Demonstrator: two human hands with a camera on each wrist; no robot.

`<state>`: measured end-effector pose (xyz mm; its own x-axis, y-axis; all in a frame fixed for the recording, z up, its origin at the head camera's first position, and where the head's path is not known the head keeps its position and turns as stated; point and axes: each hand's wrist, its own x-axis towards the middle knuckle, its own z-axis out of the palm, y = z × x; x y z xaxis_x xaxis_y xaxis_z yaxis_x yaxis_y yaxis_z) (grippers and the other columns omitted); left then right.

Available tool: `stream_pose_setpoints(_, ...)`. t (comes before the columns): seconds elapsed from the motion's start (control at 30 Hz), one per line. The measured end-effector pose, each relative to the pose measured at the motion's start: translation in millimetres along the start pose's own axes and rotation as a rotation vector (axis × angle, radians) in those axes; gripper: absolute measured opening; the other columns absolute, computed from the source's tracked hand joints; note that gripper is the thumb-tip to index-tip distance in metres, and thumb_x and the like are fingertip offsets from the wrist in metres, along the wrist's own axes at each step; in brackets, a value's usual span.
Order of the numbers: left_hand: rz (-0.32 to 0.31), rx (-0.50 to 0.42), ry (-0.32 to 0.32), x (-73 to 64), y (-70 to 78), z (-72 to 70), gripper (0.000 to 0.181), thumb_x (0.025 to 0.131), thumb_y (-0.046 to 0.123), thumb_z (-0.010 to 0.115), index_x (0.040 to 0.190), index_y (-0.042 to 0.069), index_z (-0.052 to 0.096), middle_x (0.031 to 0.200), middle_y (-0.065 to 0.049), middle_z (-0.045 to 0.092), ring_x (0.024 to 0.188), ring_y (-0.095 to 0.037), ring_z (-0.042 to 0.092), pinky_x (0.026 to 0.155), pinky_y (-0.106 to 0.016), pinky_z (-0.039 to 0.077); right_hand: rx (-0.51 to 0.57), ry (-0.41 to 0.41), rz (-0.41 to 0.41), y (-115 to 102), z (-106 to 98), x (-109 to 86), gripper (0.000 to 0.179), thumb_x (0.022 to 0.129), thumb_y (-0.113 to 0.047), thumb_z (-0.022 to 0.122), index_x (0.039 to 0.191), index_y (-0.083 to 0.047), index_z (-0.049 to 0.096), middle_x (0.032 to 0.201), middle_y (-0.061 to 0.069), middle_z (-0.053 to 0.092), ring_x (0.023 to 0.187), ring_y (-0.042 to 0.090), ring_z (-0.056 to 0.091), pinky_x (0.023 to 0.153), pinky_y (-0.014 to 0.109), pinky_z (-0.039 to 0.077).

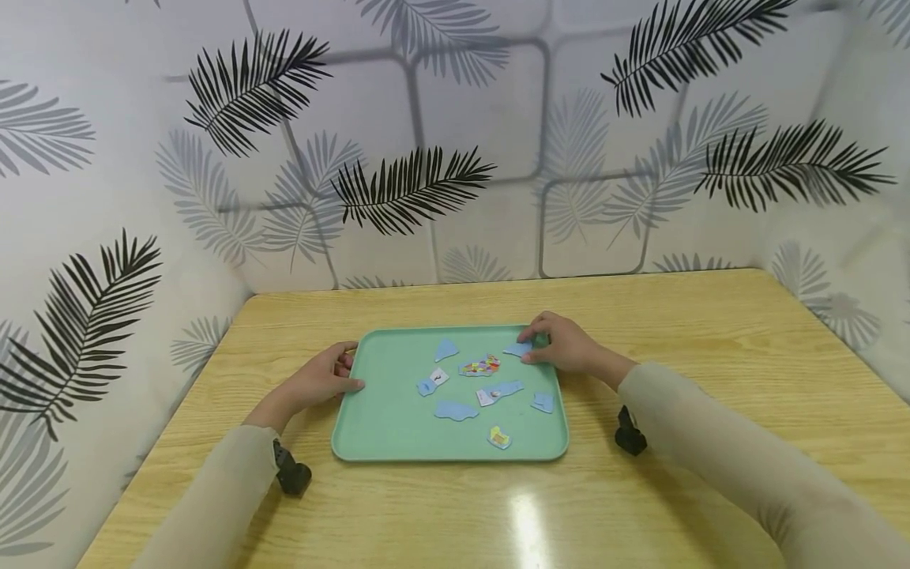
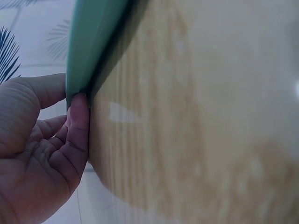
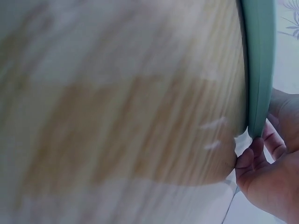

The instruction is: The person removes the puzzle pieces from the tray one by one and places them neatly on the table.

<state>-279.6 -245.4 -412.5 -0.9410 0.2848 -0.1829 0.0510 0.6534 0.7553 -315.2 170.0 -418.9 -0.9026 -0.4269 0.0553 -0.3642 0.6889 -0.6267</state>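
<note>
A pale green tray [image 1: 398, 442] lies on the wooden table with several flat, irregular puzzle pieces in it. My left hand [image 1: 320, 378] grips its left rim, thumb over the edge; the left wrist view shows the fingers [image 2: 78, 116] curled against the outside. At the far right corner, my right hand [image 1: 565, 344] reaches over the rim and pinches a light-blue puzzle piece [image 1: 513, 348] between thumb and index finger. Other fingers [image 3: 257, 149] curl beside the tray's outer wall [image 3: 260, 70] in the right wrist view, where that piece is hidden.
Mostly light-blue pieces lie spread through the tray's middle and right, among them a multicoloured piece [image 1: 482, 366] and a yellow-patterned piece [image 1: 499, 437]. Leaf-printed curtains [image 1: 483, 229] hang behind the table [image 1: 426, 506] and along its sides.
</note>
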Motion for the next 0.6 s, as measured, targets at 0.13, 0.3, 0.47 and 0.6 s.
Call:
stream_pose_setpoints(0.13, 0.002, -0.004, -0.003, 0.2, -0.5, 0.3, 0.072, 0.091, 0.005, 0.068, 0.148, -0.007, 0.026, 0.112, -0.016, 0.045, 0.091, -0.024, 0.046, 0.069, -0.033, 0.046, 0.043, -0.013, 0.022, -0.1, -1.8, -1.2, 0.030, 0.084, -0.017, 0.078, 0.111, -0.006, 0.071, 0.113, 0.009, 0.055, 0.108, 0.029, 0.050, 0.096, 0.046, 0.039)
stream_pose_setpoints(0.3, -0.005, 0.001, -0.001, -0.2, -0.5, 0.3, 0.073, 0.091, 0.006, 0.068, 0.148, -0.006, 0.026, 0.112, -0.015, 0.045, 0.092, -0.024, 0.046, 0.070, -0.032, 0.047, 0.073, -0.010, 0.046, 1.6, -3.3, -1.3, 0.032, 0.084, -0.018, 0.078, 0.113, -0.007, 0.069, 0.112, 0.007, 0.058, 0.094, 0.024, 0.048, 0.081, 0.038, 0.041)
stream_pose_setpoints(0.47, 0.001, -0.003, -0.003, -0.2, -1.7, -0.5, 0.074, 0.091, 0.007, 0.068, 0.149, -0.006, 0.025, 0.112, -0.015, 0.045, 0.092, -0.024, 0.045, 0.071, -0.033, 0.046, 0.074, 0.017, 0.052, 4.0, -7.1, -1.4, 0.034, 0.084, -0.018, 0.078, 0.115, -0.007, 0.069, 0.109, 0.006, 0.061, 0.083, 0.022, 0.044, 0.071, 0.034, 0.038)
stream_pose_setpoints(0.6, 0.011, -0.001, -0.005, 0.2, -2.3, -0.8, 0.074, 0.091, 0.007, 0.069, 0.148, -0.007, 0.024, 0.112, -0.016, 0.045, 0.092, -0.024, 0.045, 0.072, -0.033, 0.046, 0.070, 0.041, 0.057, 6.6, -13.1, -1.1, 0.034, 0.085, -0.019, 0.078, 0.115, -0.007, 0.069, 0.109, 0.006, 0.062, 0.083, 0.023, 0.045, 0.070, 0.034, 0.038)
